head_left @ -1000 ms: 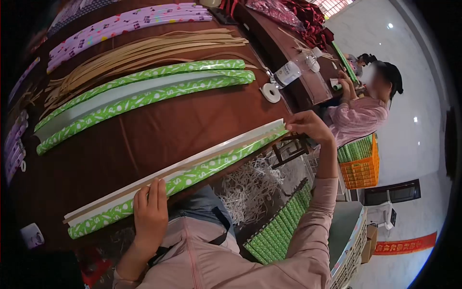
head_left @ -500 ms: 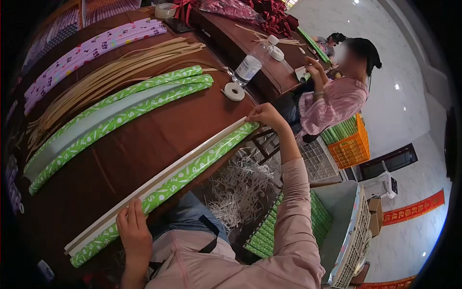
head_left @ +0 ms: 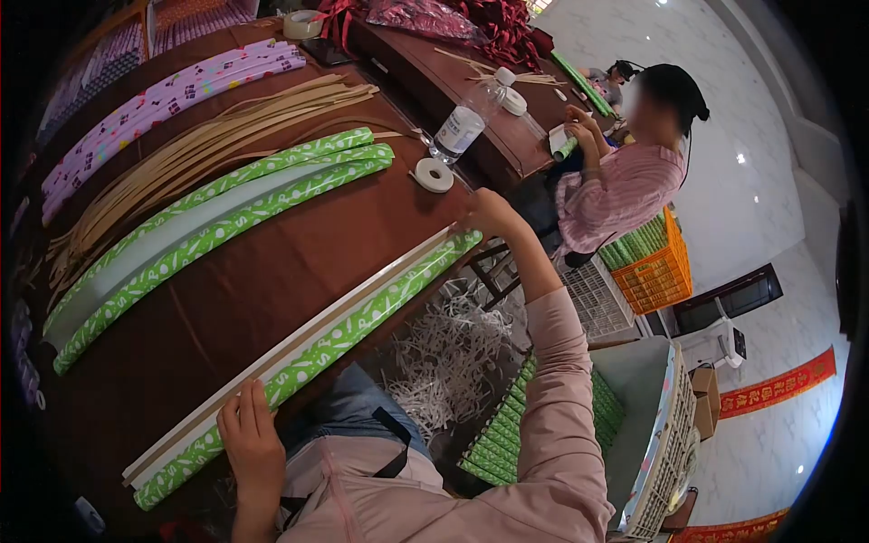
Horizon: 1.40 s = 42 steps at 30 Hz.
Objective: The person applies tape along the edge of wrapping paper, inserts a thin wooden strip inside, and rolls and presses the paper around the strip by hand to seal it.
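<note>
A green roll of printed wrapping paper (head_left: 348,337) lies slantwise along the table's near edge, its white edge and a tan strip (head_left: 299,330) running lengthwise. Near the roll's lower end, my left hand (head_left: 252,443) rests with its fingers stretched flat over the paper; its thumb is hidden. My right hand (head_left: 493,215) is at the far end, fingers pinched together at the strip's tip and somewhat blurred. Just beyond lies a white roll of tape (head_left: 434,176). Another green paper roll, partly unrolled (head_left: 226,222), lies farther back.
Tan strips (head_left: 208,149) and lilac printed rolls (head_left: 172,118) lie behind. A plastic bottle (head_left: 462,131) stands near the tape. Shredded white paper (head_left: 453,353) and a crate (head_left: 665,452) with green rolls are below to the right. A co-worker (head_left: 625,172) in pink handles a green roll.
My right hand has shifted slightly up and left at the roll's far end, its fingers now blurred. My left hand stays nearly in place. The view has moved a little.
</note>
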Available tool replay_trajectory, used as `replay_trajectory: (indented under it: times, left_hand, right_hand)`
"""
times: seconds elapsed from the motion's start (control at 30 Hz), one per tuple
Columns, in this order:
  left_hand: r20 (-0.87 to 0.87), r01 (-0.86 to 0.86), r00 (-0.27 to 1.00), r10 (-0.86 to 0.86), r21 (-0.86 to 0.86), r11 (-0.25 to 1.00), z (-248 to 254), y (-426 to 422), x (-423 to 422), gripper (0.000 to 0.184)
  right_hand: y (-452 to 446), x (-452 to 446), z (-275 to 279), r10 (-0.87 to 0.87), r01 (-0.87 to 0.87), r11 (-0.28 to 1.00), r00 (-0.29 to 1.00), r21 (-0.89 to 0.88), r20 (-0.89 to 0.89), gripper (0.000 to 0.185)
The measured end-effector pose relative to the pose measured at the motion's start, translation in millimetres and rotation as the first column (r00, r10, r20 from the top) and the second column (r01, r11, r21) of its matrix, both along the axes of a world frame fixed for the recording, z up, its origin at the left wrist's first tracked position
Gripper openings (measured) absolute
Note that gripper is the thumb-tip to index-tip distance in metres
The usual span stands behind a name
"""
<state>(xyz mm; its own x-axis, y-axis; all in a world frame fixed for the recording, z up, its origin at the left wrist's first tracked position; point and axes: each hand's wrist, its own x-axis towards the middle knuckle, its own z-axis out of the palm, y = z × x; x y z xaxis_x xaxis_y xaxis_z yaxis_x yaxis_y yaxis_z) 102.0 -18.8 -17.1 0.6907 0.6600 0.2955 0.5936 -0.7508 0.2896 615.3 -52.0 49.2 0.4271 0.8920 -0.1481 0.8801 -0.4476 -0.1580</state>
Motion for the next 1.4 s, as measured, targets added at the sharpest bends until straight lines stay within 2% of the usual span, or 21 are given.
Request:
replay_trajectory:
  times: [0.07,0.13,0.27,0.33,0.37,0.43,0.77,0.83,0.87,0.9,0.97,1.0,1.07,1.1,1.17,1.2,1.23,1.27,1.3,1.33,1.4]
  left_hand:
    - [0.002,0.005,1.000,-0.005,0.006,1.000,-0.5,0.4,-0.3,0.055]
    - [-0.001,0.002,1.000,-0.002,-0.003,1.000,-3.3,0.4,-1.1,0.054]
    - [-0.002,0.008,1.000,-0.008,-0.014,1.000,-3.4,0.0,-1.5,0.054]
    - [-0.005,0.005,1.000,-0.005,-0.004,1.000,-2.6,-0.1,-1.3,0.054]
    - [-0.008,0.008,1.000,-0.008,-0.003,1.000,-1.5,0.0,-1.1,0.054]
    - [0.007,0.008,1.000,-0.008,-0.027,1.000,1.5,0.3,0.0,0.054]
    - [0.009,0.006,1.000,-0.006,0.009,1.000,-1.6,-0.1,-0.5,0.053]
    - [0.009,0.003,1.000,-0.003,-0.015,1.000,0.5,-0.7,0.5,0.052]
    - [0.011,0.002,1.000,-0.002,-0.008,1.000,0.3,-1.1,0.1,0.052]
    - [0.014,0.000,1.000,0.000,-0.008,1.000,-0.9,-1.7,-0.2,0.052]
    - [0.020,-0.010,1.000,0.010,0.000,1.000,-0.7,-0.8,1.2,0.051]
    - [0.027,-0.004,1.000,0.004,-0.002,1.000,0.2,-0.9,1.5,0.051]
    - [0.028,-0.009,1.000,0.009,-0.001,1.000,1.2,-1.2,1.1,0.051]
    - [0.024,-0.003,1.000,0.003,0.000,1.000,1.5,-1.0,1.3,0.050]
    - [-0.004,-0.028,1.000,0.028,-0.007,1.000,-1.2,-1.1,1.3,0.050]
    - [0.012,-0.003,1.000,0.002,0.049,0.999,-5.8,0.4,1.6,0.049]
    - [0.014,0.010,1.000,-0.011,0.102,0.995,-8.6,1.2,-1.9,0.047]
    - [0.017,0.025,0.999,-0.027,0.101,0.995,-4.0,1.3,-3.3,0.046]
    - [0.010,0.031,0.999,-0.032,0.099,0.995,1.2,1.4,-2.3,0.046]
    - [0.031,0.016,0.999,-0.020,0.129,0.992,-2.1,0.3,-1.5,0.046]
    - [0.055,-0.010,0.998,0.003,0.127,0.992,-0.6,-1.1,-0.8,0.044]
  right_hand:
    - [-1.9,1.7,-0.1,-0.010,0.010,1.000,1.000,0.022,-0.008,0.028]
    - [-2.7,8.8,-2.6,-0.184,0.179,0.983,0.963,-0.041,-0.198,0.039]
    - [-5.2,-4.2,1.5,-0.180,0.188,0.982,0.962,0.021,-0.207,0.034]
    - [-2.3,-12.8,-1.9,-0.143,0.142,0.990,0.985,0.018,0.094,0.036]
    - [-0.1,-18.2,-3.0,-0.146,0.145,0.989,0.985,0.018,0.091,0.036]
    - [5.4,-27.9,-5.4,-0.240,0.245,0.969,0.934,0.016,0.266,0.035]
    - [18.3,-24.0,-5.0,-0.263,0.325,0.940,0.882,-0.101,0.390,0.031]
    - [19.1,-1.6,1.0,-0.278,0.322,0.917,0.939,-0.233,0.203,0.033]
    - [11.8,132.0,-95.2,0.303,-0.290,0.898,0.953,-0.330,-0.014,0.033]
    - [12.7,117.8,-79.6,0.305,-0.291,0.900,0.952,-0.323,-0.009,0.033]
    - [15.4,67.1,-29.5,-0.206,0.165,0.931,0.974,-0.325,-0.096,0.032]
    - [13.5,73.1,-28.8,-0.132,0.112,0.943,0.990,-0.313,-0.044,0.026]
    - [8.5,75.6,-24.9,-0.289,0.286,0.954,0.957,-0.093,-0.025,0.022]
    - [4.3,63.7,-18.3,-0.379,0.378,0.925,0.918,0.030,0.119,0.023]
    - [6.5,7.7,3.2,-0.304,0.165,0.850,0.929,0.501,0.210,0.022]
    - [12.8,-30.7,18.2,-0.203,0.148,0.846,0.978,0.512,0.055,0.024]
    - [20.4,-49.3,6.9,0.048,0.000,0.840,0.996,0.543,-0.075,0.027]
    - [28.9,-69.7,-8.1,0.311,-0.133,0.794,0.927,0.593,-0.208,0.032]
    - [35.8,-104.9,-9.4,0.500,-0.367,0.780,0.853,0.508,-0.151,0.033]
    - [41.6,-143.5,-1.2,0.686,-0.592,0.684,0.721,0.426,-0.100,0.034]
    - [41.7,-207.4,6.8,0.596,-0.543,0.801,0.761,0.252,-0.257,0.031]
